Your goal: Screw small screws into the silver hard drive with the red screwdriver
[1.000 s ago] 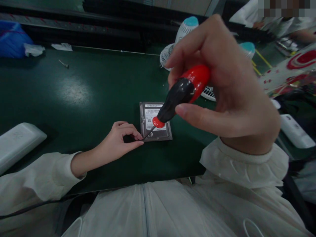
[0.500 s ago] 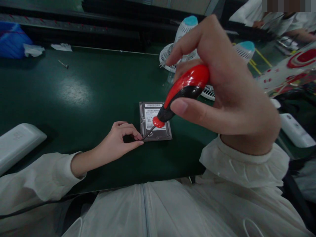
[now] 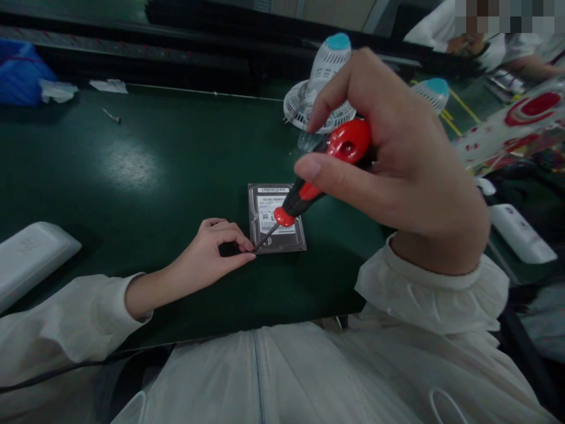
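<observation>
A hard drive (image 3: pixel 289 240) with a white label lies flat on the dark green table. My left hand (image 3: pixel 220 241) pinches its near left corner between thumb and index finger, right beside the screwdriver's tip; whether the fingers also touch the shaft I cannot tell. In my right hand (image 3: pixel 406 159) is a red and black screwdriver (image 3: pixel 353 141), slanting down to the left. The thumb presses along its handle, and the index finger is bent over the far side. The thin shaft reaches that same corner, where the fingertips hide any screw.
White fan-like devices with blue tops (image 3: pixel 331 65) stand behind my right hand. A white case (image 3: pixel 37 256) lies at left, a blue bag (image 3: pixel 22 73) and a small screw-like part (image 3: pixel 112 116) farther back. A co-worker's hand (image 3: pixel 468 44) shows at upper right.
The screwdriver's handle has turned about its length in my right hand, which has shifted slightly left and down with the thumb higher on the handle. My left hand keeps its pinch.
</observation>
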The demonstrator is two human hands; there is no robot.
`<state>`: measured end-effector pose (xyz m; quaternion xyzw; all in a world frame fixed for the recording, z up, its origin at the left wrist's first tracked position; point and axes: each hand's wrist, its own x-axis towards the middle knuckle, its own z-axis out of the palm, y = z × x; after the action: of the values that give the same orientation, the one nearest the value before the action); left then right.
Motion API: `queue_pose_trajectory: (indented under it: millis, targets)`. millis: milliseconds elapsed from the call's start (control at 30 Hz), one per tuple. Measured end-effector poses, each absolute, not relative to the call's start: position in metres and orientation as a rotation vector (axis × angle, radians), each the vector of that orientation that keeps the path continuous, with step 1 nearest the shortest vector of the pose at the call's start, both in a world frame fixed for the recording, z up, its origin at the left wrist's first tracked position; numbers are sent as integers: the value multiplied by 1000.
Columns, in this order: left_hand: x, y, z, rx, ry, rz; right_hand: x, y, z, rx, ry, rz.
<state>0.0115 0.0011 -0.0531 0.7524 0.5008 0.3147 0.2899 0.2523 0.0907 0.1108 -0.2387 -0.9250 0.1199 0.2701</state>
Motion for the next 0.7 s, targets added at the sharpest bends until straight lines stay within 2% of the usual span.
queue_pose_trajectory:
  millis: [200, 467, 700]
  targets:
    - [10, 1, -53, 1990, 1349, 805, 254, 95, 110, -460, -2472, 489]
    - [12, 0, -52, 1988, 1370, 828, 246, 97, 98, -473, -2394, 371]
    - [10, 0, -57, 2001, 1373, 813, 245, 108, 100, -264, -2637, 437]
